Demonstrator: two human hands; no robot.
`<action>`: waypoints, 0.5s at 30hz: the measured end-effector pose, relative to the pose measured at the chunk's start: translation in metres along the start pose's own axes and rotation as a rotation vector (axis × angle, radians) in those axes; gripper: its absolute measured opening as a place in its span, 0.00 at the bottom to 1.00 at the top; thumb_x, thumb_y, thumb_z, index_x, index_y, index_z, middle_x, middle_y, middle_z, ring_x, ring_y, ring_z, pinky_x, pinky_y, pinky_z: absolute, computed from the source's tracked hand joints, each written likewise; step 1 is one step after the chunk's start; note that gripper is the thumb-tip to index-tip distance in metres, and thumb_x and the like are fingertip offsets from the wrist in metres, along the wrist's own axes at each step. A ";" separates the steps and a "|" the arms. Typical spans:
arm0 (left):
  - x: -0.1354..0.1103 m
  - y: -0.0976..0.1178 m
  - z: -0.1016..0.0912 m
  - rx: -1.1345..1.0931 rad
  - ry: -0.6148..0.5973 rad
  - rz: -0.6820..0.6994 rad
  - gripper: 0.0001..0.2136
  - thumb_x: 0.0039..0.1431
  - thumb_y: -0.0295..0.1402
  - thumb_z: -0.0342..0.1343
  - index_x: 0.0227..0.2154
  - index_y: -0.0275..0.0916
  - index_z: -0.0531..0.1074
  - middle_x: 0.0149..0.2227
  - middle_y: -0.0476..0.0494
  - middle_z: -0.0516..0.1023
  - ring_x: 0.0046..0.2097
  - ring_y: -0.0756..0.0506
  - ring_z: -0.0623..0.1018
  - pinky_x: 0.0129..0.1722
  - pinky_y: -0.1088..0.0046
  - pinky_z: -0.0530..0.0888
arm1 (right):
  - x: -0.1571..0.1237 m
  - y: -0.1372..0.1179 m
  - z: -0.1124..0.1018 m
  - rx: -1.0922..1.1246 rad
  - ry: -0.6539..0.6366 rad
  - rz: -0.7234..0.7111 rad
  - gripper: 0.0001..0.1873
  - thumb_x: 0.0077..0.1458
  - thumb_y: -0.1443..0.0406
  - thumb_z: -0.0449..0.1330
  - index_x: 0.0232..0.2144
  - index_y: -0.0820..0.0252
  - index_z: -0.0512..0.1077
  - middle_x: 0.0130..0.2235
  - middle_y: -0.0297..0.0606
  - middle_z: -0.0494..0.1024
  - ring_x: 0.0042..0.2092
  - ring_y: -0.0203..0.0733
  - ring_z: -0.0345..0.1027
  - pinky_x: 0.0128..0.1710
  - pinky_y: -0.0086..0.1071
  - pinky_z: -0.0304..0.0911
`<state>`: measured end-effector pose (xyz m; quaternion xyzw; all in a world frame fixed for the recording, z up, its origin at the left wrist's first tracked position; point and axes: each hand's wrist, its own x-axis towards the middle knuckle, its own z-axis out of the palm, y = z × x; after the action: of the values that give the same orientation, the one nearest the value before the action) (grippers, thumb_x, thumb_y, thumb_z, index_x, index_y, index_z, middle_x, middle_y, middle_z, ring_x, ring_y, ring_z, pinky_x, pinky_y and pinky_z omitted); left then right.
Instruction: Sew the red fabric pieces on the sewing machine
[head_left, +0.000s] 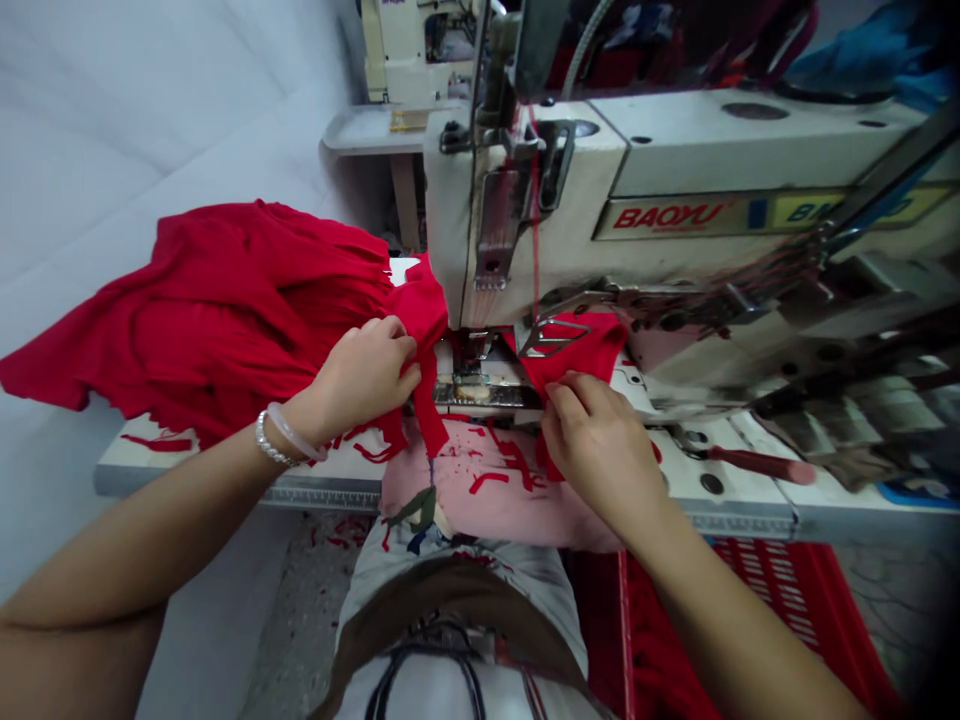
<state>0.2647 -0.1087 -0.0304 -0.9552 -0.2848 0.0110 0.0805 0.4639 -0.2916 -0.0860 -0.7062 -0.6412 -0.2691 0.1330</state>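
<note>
Bunched red knit fabric [225, 310], pinched by left hand [356, 375], right hand [600, 450].

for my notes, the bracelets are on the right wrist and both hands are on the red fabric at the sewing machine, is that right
No: the beaded bracelet and pale bangle are on the left wrist, not the right, as the head view shows. The left hand and right hand are on the red fabric at the sewing machine.

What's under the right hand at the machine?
Red fabric lies under the right hand, gripped by its fingers, beside the metal needle plate. Whatever lies beneath that fabric is covered.
</note>
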 end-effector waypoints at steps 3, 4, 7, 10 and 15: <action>0.002 -0.003 0.002 -0.114 -0.015 0.032 0.14 0.68 0.36 0.44 0.36 0.34 0.73 0.39 0.39 0.74 0.43 0.41 0.75 0.44 0.67 0.70 | -0.003 0.005 0.001 0.050 0.002 -0.006 0.10 0.59 0.70 0.54 0.39 0.69 0.74 0.42 0.49 0.75 0.42 0.50 0.71 0.42 0.39 0.68; 0.003 -0.004 0.002 -0.159 -0.011 0.024 0.15 0.69 0.37 0.43 0.36 0.34 0.72 0.39 0.39 0.75 0.42 0.42 0.75 0.44 0.68 0.70 | -0.004 0.006 0.001 0.060 -0.002 -0.003 0.10 0.59 0.70 0.54 0.40 0.69 0.74 0.42 0.49 0.75 0.42 0.50 0.71 0.42 0.39 0.68; 0.007 -0.009 0.002 -0.268 0.000 -0.048 0.15 0.70 0.37 0.41 0.36 0.35 0.70 0.36 0.41 0.75 0.37 0.44 0.75 0.39 0.70 0.68 | -0.001 0.000 -0.004 0.041 0.038 -0.001 0.12 0.61 0.70 0.53 0.43 0.70 0.73 0.42 0.50 0.75 0.42 0.50 0.70 0.42 0.40 0.68; 0.014 -0.015 0.000 -0.319 -0.010 -0.107 0.13 0.68 0.36 0.43 0.36 0.35 0.69 0.31 0.43 0.74 0.31 0.46 0.73 0.33 0.71 0.65 | 0.017 -0.023 -0.008 0.064 0.129 -0.188 0.16 0.63 0.71 0.50 0.50 0.70 0.70 0.45 0.49 0.76 0.46 0.48 0.68 0.44 0.38 0.67; 0.032 -0.036 -0.003 -0.358 -0.037 -0.087 0.12 0.66 0.36 0.43 0.36 0.35 0.69 0.32 0.43 0.75 0.31 0.46 0.73 0.33 0.73 0.65 | 0.082 -0.065 0.005 0.144 0.018 -0.536 0.16 0.64 0.73 0.47 0.48 0.71 0.72 0.52 0.51 0.74 0.53 0.50 0.65 0.49 0.38 0.63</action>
<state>0.2720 -0.0625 -0.0213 -0.9407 -0.3244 -0.0257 -0.0957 0.4037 -0.2110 -0.0556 -0.4978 -0.8213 -0.2548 0.1125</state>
